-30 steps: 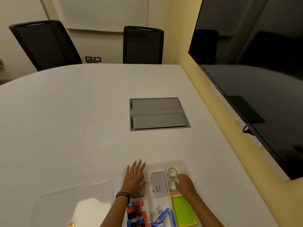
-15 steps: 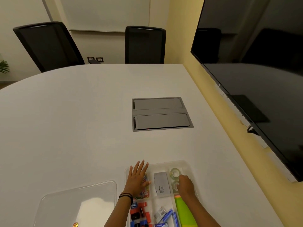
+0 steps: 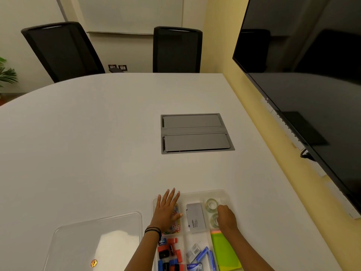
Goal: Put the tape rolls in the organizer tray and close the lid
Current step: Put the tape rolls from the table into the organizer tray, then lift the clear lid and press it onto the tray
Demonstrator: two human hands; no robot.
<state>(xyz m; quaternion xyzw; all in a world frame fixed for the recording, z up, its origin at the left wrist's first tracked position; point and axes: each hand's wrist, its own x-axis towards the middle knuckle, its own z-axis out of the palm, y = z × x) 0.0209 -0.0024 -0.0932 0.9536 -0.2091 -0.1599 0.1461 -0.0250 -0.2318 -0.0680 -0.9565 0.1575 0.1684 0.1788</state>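
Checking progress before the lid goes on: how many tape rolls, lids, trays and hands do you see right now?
Tape rolls: 2, the far roll and the near roll, both in the tray's far right compartment
Clear lid: 1, off, lying left of the tray
Organizer tray: 1
Hands: 2, left hand and right hand
Total: 6

- The table shows a smooth, matt white top.
- Set into it, the hatch looks like brushed grey metal, dull sheen.
- Organizer tray, nearer than the hatch: frosted, translucent plastic.
- Inside the tray, two tape rolls look clear and glossy.
- Left of the tray, the lid is clear plastic, shiny with glare.
- Right of the table, the screen is glossy black, mirror-like.
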